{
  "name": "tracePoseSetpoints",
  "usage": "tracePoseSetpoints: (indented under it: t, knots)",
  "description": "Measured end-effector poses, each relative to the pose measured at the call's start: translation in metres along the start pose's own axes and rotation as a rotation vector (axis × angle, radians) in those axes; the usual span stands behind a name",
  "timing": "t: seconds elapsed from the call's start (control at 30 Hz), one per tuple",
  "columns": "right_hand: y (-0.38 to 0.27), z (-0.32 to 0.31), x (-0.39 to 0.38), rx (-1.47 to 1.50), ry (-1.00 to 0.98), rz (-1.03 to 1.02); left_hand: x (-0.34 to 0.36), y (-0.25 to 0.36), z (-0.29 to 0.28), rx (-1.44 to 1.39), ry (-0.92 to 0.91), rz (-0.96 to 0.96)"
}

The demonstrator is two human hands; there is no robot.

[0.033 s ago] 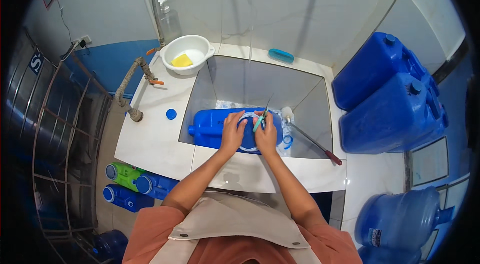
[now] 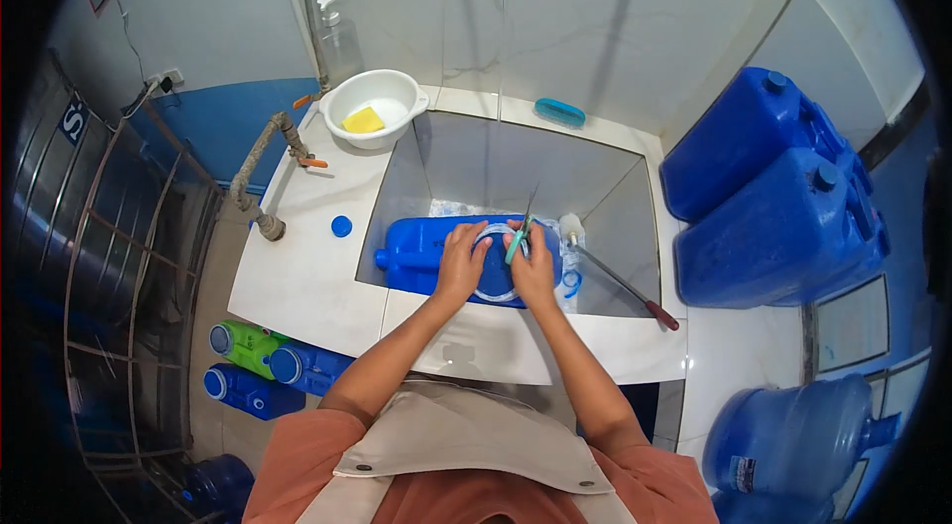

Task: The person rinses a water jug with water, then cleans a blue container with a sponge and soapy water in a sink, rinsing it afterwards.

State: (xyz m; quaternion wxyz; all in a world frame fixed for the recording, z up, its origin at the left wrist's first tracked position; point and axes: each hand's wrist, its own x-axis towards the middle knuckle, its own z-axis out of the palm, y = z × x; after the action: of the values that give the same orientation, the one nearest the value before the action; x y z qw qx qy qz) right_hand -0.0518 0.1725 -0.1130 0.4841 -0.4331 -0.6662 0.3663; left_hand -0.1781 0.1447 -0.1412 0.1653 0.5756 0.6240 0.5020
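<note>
A blue jerrycan (image 2: 416, 251) lies on its side in the grey sink (image 2: 496, 167). My left hand (image 2: 461, 261) presses flat on its upper face, next to a clear plastic ring or film (image 2: 493, 294) on the can. My right hand (image 2: 536, 271) is right beside it and grips a thin teal-handled tool (image 2: 518, 241) whose dark blade points away from me over the can. The two hands nearly touch.
A long brush with a red-tipped handle (image 2: 623, 284) leans across the sink's right side. On the counter are a loose blue cap (image 2: 341, 226), a white basin (image 2: 397, 88) holding a yellow sponge, a soap dispenser (image 2: 337, 33) and a teal scrubber (image 2: 560, 111). Blue jerrycans (image 2: 764, 187) stand to the right, bottles (image 2: 248, 346) on the floor to the left.
</note>
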Motion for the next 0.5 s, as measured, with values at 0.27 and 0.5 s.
tracePoseSetpoints:
  t: [0.27, 0.5]
  knots:
    - [-0.052, -0.032, -0.025, 0.515, -0.571, 0.958, 0.010, -0.018, -0.021, 0.127, -0.077, 0.264]
    - [-0.040, -0.003, -0.028, 0.524, -0.447, 0.885, 0.009, -0.017, -0.020, 0.208, -0.098, 0.336]
